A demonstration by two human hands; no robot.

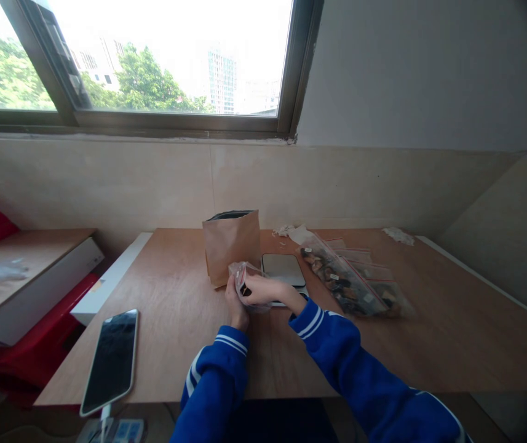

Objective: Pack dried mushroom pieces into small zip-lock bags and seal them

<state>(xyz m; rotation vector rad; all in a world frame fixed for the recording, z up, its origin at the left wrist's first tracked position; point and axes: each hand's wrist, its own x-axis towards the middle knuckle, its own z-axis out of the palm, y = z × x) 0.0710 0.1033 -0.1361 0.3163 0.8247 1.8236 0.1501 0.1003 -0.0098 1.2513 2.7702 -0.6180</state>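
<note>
My left hand [235, 303] is closed round a small clear zip bag [243, 269] with a red line along it, held just above the table. My right hand [265, 289] overlaps the bag, its fingers bent inward at the plastic and their tips hidden. Beside those fingers a small dark piece [245, 290] shows; I cannot tell whether it is pinched or lies in the bag. A brown paper bag [232, 246] stands upright, its top open, just behind my hands. To the right of it lies a flat scale-like device [284, 269] with a silver top.
Several clear zip bags [341, 280] with dark and brown pieces lie right of the device. Crumpled white tissue [297, 233] is at the back, more tissue [398, 235] further right. A cabled phone [110, 363] overhangs the table's front left edge. A second table [37, 246] stands left.
</note>
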